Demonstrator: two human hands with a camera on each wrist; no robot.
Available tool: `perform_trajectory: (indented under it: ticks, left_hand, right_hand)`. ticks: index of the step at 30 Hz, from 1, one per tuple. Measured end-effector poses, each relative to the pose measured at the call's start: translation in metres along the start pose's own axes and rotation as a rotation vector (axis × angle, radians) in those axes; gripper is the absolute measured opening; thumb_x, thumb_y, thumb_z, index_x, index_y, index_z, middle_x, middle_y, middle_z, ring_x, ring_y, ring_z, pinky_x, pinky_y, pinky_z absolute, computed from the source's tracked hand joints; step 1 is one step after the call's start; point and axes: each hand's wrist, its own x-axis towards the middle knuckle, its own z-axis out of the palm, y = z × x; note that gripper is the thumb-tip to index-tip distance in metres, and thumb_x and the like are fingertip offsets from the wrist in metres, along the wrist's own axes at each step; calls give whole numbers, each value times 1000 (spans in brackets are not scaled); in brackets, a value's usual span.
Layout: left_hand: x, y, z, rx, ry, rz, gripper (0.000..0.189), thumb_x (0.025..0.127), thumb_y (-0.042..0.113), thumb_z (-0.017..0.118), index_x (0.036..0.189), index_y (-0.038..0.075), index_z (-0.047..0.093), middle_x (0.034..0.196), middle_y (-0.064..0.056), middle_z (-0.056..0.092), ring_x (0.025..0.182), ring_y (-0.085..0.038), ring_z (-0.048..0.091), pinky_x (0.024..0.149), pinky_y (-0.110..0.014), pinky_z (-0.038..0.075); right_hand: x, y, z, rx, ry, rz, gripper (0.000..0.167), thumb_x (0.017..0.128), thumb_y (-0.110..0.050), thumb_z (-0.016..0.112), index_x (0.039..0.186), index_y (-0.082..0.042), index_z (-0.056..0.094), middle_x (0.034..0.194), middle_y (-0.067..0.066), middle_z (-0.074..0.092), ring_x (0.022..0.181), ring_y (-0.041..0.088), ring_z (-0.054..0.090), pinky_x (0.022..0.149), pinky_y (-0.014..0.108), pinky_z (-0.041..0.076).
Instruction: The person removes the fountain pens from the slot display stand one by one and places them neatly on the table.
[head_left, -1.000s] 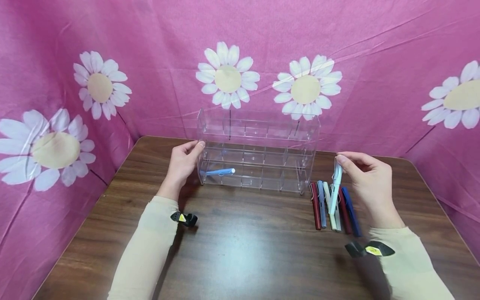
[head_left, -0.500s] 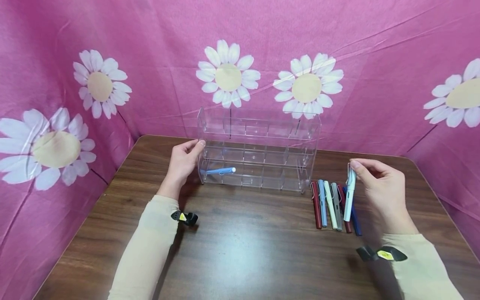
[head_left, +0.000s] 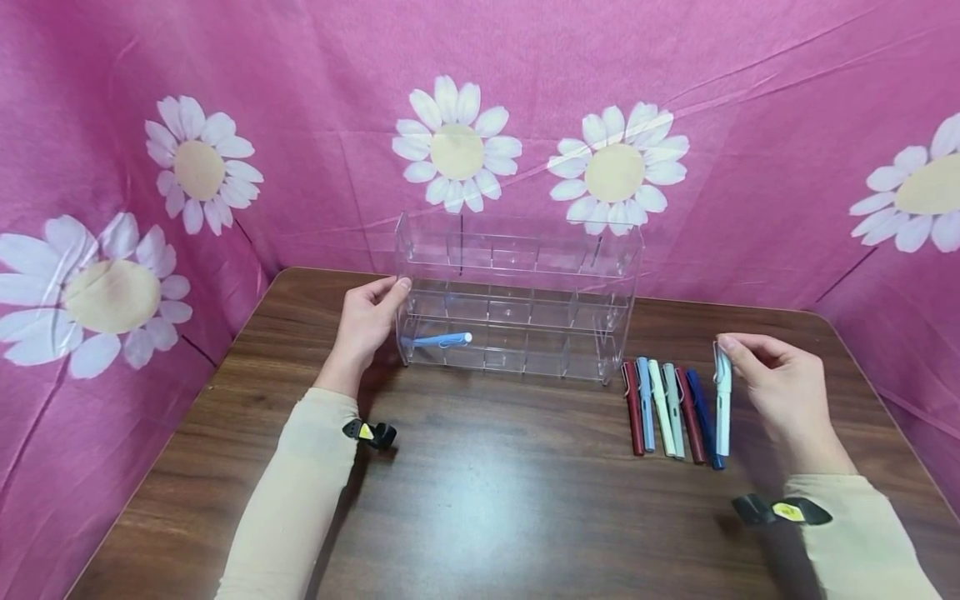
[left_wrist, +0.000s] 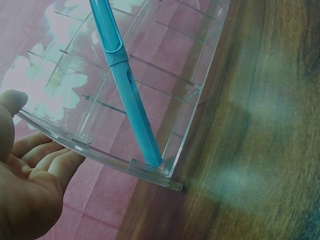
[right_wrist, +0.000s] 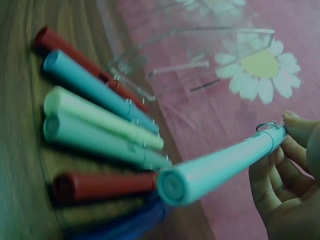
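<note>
My left hand (head_left: 366,325) holds the left side panel of a clear plastic rack (head_left: 504,364), its thumb on one side of the panel and its fingers on the other. A blue pen (head_left: 442,340) lies slanted in the rack's lowest tier at the left, seen close in the left wrist view. At the right, my right hand (head_left: 787,392) pinches a pale mint pen (head_left: 722,408) by its clip end, so it hangs tip end down. Beside it a row of several pens lies on the table, among them a dark blue pen (head_left: 700,408) and a light blue pen (head_left: 646,407).
The wooden table (head_left: 465,500) meets a pink cloth backdrop (head_left: 322,100) with printed daisies behind the rack. In the row also lie a dark red pen (head_left: 634,412), a pale green pen (head_left: 662,408) and a second dark red pen (head_left: 690,417).
My right hand has moved right and toward me with the mint pen, from above the row to its right end beside the dark blue pen. The left hand has stayed on the rack.
</note>
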Motion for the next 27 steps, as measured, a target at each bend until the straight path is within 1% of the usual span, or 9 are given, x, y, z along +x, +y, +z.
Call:
perform_trajectory:
  ticks: [3, 5, 8, 11, 16, 18, 21, 25, 27]
  left_hand:
    - [0, 0, 0, 6, -1, 1, 50, 107, 26, 68, 143, -8, 64, 97, -10, 76, 80, -2, 68, 72, -15, 56]
    - [1, 0, -1, 10, -1, -1, 50, 107, 27, 68, 144, -8, 63, 96, -7, 76, 80, -2, 67, 71, -15, 56]
    - [1, 0, 0, 8, -2, -5, 51, 107, 27, 68, 144, -8, 63, 95, -7, 75, 79, -2, 67, 70, -15, 55]
    - [1, 0, 0, 10, -3, -3, 50, 107, 26, 68, 144, -8, 63, 99, -12, 76, 79, -2, 66, 70, -15, 55]
    - [1, 0, 1, 17, 3, -7, 51, 107, 27, 68, 144, -7, 63, 112, -23, 76, 80, -2, 67, 71, -15, 55]
    - [1, 0, 0, 18, 6, -14, 52, 107, 28, 68, 145, -7, 63, 115, -25, 76, 81, -2, 67, 71, -15, 56]
    - [0, -1, -1, 21, 5, -21, 52, 107, 29, 69, 145, -6, 63, 115, -24, 76, 81, -1, 67, 72, -15, 56]
    - [0, -1, -1, 28, 0, -11, 52, 107, 28, 69, 144, -7, 63, 107, -18, 76, 79, -2, 65, 70, -15, 54]
    - [0, -1, 0, 30, 0, -4, 51, 107, 28, 69, 144, -7, 64, 103, -14, 75, 78, -2, 64, 69, -15, 54]
  right_hand:
    - [2, 5, -7, -174, -17, -4, 11, 101, -22, 79, 99, -32, 84, 73, -26, 72, 67, -7, 59, 58, 12, 46]
    - [3, 10, -11, -248, -28, -4, 12, 102, -26, 78, 98, -36, 83, 70, -27, 69, 65, -6, 56, 57, 15, 43]
    - [4, 17, -15, -301, -45, 2, 11, 102, -30, 77, 98, -39, 82, 70, -28, 68, 66, -5, 55, 57, 17, 42]
    - [4, 23, -17, -345, -59, 19, 12, 102, -34, 77, 97, -44, 80, 70, -30, 66, 66, -4, 55, 56, 19, 43]
    - [9, 34, -20, -406, -122, 64, 10, 104, -40, 73, 98, -46, 79, 75, -34, 65, 70, -4, 57, 56, 20, 52]
    - [11, 39, -20, -420, -147, 76, 10, 104, -41, 72, 99, -45, 79, 75, -31, 65, 70, -3, 58, 56, 22, 55]
    - [13, 44, -21, -452, -171, 92, 14, 105, -42, 72, 103, -34, 83, 75, -30, 65, 70, -3, 60, 58, 23, 56]
    - [14, 48, -21, -527, -176, 98, 44, 105, -43, 72, 120, -3, 81, 74, -26, 66, 68, 0, 60, 58, 24, 53]
    - [14, 49, -21, -560, -176, 90, 53, 105, -43, 71, 125, 5, 76, 71, -21, 67, 66, 3, 59, 58, 25, 51]
